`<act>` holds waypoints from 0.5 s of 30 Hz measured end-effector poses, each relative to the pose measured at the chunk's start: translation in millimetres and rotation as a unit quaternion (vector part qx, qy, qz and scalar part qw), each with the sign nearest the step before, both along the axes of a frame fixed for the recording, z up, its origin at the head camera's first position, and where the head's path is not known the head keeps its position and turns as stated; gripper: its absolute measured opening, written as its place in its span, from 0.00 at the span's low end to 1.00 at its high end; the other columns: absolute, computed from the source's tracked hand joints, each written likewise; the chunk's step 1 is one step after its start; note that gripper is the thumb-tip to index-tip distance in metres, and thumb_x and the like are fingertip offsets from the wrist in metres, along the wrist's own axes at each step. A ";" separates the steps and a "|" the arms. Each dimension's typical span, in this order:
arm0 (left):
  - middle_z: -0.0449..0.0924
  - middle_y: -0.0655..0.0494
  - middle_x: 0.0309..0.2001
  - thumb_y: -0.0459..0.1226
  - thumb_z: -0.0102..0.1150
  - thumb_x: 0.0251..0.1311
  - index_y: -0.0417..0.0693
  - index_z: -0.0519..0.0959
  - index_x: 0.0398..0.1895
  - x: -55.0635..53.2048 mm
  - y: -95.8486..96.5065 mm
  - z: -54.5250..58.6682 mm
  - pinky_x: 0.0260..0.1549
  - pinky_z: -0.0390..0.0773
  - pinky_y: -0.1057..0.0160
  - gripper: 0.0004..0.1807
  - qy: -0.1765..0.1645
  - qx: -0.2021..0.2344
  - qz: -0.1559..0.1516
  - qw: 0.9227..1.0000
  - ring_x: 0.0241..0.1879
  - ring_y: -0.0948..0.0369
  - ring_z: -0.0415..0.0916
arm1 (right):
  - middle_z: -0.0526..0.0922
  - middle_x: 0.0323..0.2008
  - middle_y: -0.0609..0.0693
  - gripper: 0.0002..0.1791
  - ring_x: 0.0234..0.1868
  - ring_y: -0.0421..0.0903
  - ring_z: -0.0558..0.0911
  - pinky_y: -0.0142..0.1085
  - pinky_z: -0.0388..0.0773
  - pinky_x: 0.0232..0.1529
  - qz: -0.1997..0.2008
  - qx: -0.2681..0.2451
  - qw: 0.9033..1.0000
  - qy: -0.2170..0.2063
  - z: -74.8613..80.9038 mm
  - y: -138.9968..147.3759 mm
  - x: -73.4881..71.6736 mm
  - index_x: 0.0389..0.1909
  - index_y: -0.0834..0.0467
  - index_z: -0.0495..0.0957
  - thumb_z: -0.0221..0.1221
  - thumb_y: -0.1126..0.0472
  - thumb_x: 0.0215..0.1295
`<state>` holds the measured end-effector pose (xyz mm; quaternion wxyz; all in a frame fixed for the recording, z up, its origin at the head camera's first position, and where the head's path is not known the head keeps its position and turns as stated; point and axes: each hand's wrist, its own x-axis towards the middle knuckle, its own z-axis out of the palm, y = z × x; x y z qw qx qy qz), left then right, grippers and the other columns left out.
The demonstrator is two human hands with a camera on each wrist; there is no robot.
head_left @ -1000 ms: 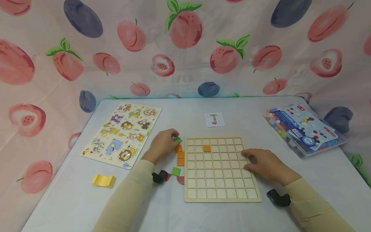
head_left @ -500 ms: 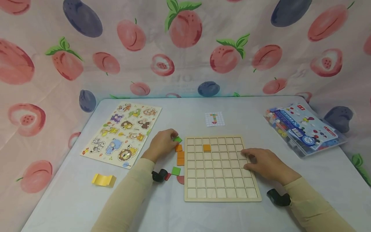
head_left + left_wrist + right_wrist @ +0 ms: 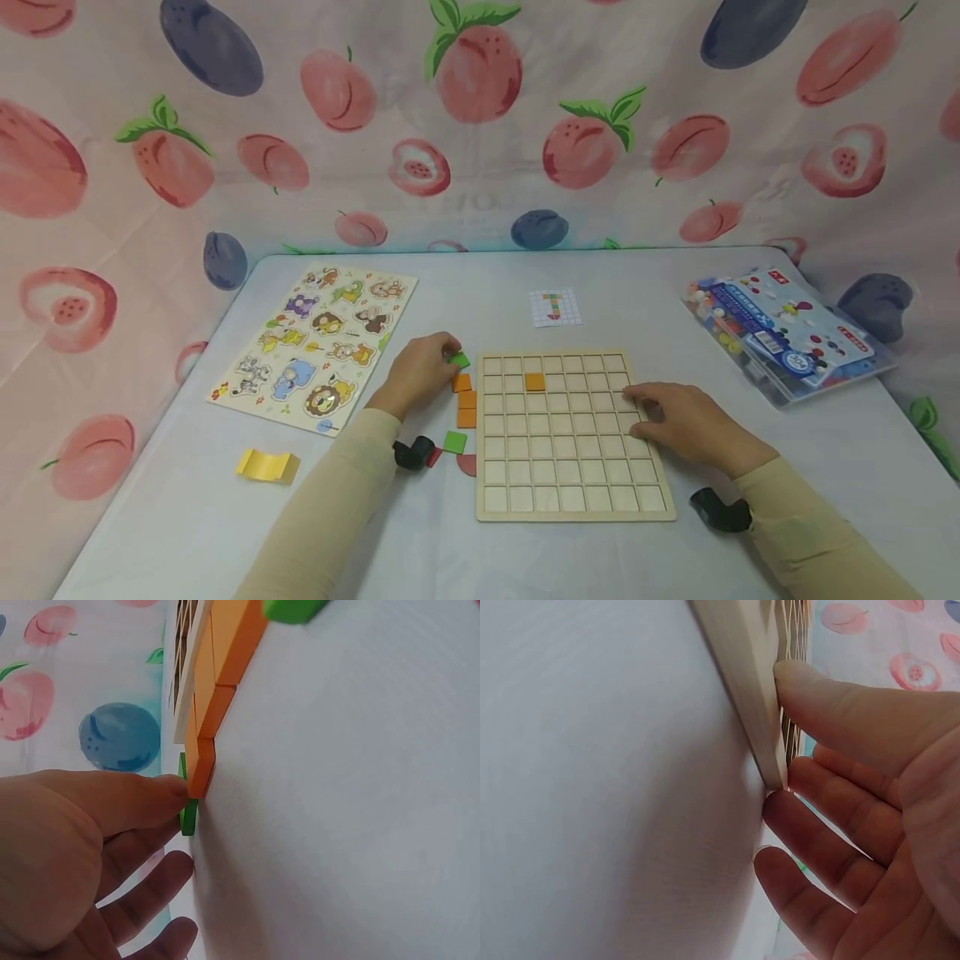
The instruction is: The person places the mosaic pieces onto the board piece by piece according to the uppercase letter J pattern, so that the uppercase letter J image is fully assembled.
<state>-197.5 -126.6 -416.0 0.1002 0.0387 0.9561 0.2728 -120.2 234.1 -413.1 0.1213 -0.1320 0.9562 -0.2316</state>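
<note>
My left hand (image 3: 420,372) is beside the upper left corner of the wooden grid board (image 3: 570,514). Its thumb and forefinger pinch a green tile (image 3: 460,360), partly hidden behind the thumb in the left wrist view. Close below that tile are several orange tiles (image 3: 467,417) along the board's left side. One orange square tile (image 3: 535,382) sits in a cell of the second row. My right hand (image 3: 686,423) rests against the board's right edge, thumb (image 3: 810,694) and fingertips at the frame, fingers loosely bent.
Another green tile (image 3: 454,442), a red half-round piece (image 3: 467,465) and a small red piece lie left of the board. A gridded pattern card (image 3: 555,307) is behind it. An animal puzzle board (image 3: 315,346), a yellow curved block (image 3: 267,467) and a plastic case (image 3: 787,333) lie farther out.
</note>
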 end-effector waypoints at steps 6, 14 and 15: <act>0.82 0.52 0.51 0.35 0.66 0.62 0.46 0.81 0.54 -0.2 -0.6 -0.5 0.55 0.74 0.53 0.16 0.003 -0.001 0.008 1.000 0.48 0.54 0.75 | 0.80 0.56 0.63 0.31 0.60 0.65 0.75 0.62 0.68 0.59 0.002 -0.001 1.000 -0.003 1.1 0.9 -0.5 0.62 0.64 0.76 0.70 0.57 0.60; 0.82 0.52 0.50 0.37 0.67 0.62 0.45 0.81 0.54 -0.2 -2.6 -1.5 0.55 0.74 0.53 0.17 0.000 -0.004 0.009 1.000 0.49 0.53 0.75 | 0.80 0.55 0.63 0.31 0.59 0.64 0.75 0.61 0.68 0.59 0.003 -0.004 1.000 -0.002 1.5 0.2 -0.2 0.63 0.64 0.75 0.70 0.57 0.61; 0.82 0.52 0.50 0.37 0.67 0.62 0.45 0.81 0.54 -0.2 -2.6 -1.4 0.55 0.73 0.53 0.17 0.000 -0.004 0.010 1.000 0.49 0.53 0.75 | 0.80 0.56 0.63 0.31 0.60 0.65 0.75 0.61 0.68 0.59 0.004 -0.004 1.000 -0.002 1.6 0.2 -0.1 0.63 0.64 0.75 0.70 0.57 0.61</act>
